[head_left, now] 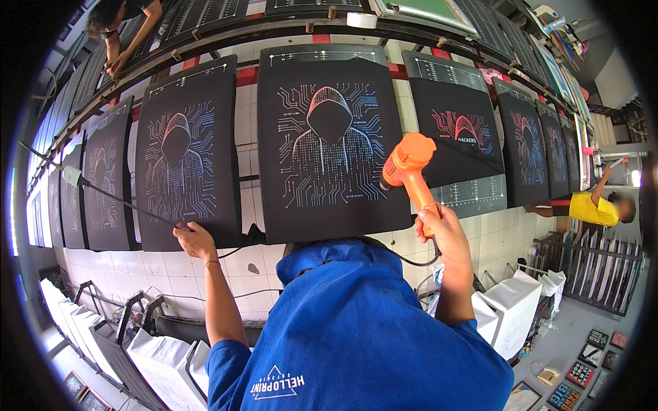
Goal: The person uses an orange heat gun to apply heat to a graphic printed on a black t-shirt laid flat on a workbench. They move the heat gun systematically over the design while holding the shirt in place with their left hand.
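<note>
My right hand (445, 233) is wrapped round the handle of an orange heat gun (409, 159). Its dark nozzle points left, over the right edge of a black shirt (332, 147) on the middle printing board, printed with a hooded figure in blue and red circuit lines. My left hand (195, 241) grips a black cord (130, 203) at the lower edge of the shirt (179, 161) on the board to the left. From there the cord runs up left to a whitish connector (70, 175). Another cable hangs from the heat gun's handle.
A shorter black print (457, 123) lies on the board to the right. More shirt-covered boards (108, 178) line both sides. A dark rail (274, 35) runs behind them. One person (123, 41) leans in at far left; another in yellow (593, 208) stands far right. White-covered boxes (510, 305) stand nearby.
</note>
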Tool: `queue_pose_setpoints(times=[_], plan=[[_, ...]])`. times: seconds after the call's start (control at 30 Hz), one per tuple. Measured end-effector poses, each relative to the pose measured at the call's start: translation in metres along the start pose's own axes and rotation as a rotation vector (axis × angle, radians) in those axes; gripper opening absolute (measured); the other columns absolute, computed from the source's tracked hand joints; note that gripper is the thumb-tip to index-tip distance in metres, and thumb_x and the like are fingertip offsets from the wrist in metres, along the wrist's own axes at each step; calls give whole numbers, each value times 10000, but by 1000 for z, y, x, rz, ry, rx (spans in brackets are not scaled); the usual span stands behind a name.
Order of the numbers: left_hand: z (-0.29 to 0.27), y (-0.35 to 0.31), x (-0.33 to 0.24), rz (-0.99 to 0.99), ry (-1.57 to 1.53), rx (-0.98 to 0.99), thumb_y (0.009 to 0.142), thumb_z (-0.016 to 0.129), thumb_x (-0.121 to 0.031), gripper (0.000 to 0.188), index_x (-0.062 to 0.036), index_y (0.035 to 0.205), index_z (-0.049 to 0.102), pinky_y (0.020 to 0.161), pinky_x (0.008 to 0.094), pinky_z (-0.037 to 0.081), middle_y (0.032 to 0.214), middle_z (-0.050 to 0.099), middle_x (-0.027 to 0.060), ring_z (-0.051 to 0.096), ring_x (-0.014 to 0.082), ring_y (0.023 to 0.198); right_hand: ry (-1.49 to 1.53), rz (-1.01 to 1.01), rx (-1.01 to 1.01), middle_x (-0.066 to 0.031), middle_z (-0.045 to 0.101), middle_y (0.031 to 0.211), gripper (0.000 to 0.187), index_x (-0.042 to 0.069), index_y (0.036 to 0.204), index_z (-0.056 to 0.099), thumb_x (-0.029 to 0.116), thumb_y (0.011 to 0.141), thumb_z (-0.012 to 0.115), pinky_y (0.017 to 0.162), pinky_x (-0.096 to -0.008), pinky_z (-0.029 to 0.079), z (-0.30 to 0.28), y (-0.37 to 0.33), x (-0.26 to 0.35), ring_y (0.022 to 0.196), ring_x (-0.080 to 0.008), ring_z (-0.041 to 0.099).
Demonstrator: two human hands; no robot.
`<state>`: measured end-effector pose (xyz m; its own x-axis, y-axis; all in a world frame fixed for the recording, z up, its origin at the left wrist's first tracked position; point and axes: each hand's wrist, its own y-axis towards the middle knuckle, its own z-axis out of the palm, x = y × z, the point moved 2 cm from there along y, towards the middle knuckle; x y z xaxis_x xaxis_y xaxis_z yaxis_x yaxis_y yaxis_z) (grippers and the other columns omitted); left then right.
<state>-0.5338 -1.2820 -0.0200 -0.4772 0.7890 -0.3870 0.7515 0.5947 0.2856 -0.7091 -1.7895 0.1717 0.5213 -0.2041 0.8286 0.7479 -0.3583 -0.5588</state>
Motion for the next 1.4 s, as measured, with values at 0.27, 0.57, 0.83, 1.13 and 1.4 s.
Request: queue_pose_setpoints(times=[0.27,0.57,0.83,1.13,1.4], plan=[[-1,1,-5,-33,6,22,884,526,-204,370,22,1175,495,792,437,468,929,639,165,616,329,905,42,-67,-8,-25,587,750,262,25,978,567,263,890,634,528,-238,444,6,19,3,625,-111,587],[3,1,5,-11,-13,-14,884,533,-199,350,24,1153,511,801,437,471,934,642,168,619,329,914,42,23,152,-45,597,768,236,29,979,563,243,900,626,527,-255,454,26,24,6,622,-115,584],[1,1,1,-12,-18,-16,884,536,-200,368,25,1172,494,781,440,465,895,633,162,614,324,885,24,-42,130,-44,600,788,261,28,993,559,267,907,619,548,-247,457,40,26,5,645,-116,591],[-4,-1,-4,-21,-22,1,884,533,-189,358,16,1174,495,779,438,463,887,628,147,611,313,887,-3,-1,164,-25,584,736,230,33,960,557,243,892,622,531,-240,446,42,18,8,624,-108,582],[-2,0,-3,-14,-25,-8,884,524,-199,371,21,1181,493,787,434,469,896,630,149,611,316,894,-64,8,157,-38,589,756,235,14,971,553,231,903,613,536,-254,453,32,2,1,635,-117,583]])
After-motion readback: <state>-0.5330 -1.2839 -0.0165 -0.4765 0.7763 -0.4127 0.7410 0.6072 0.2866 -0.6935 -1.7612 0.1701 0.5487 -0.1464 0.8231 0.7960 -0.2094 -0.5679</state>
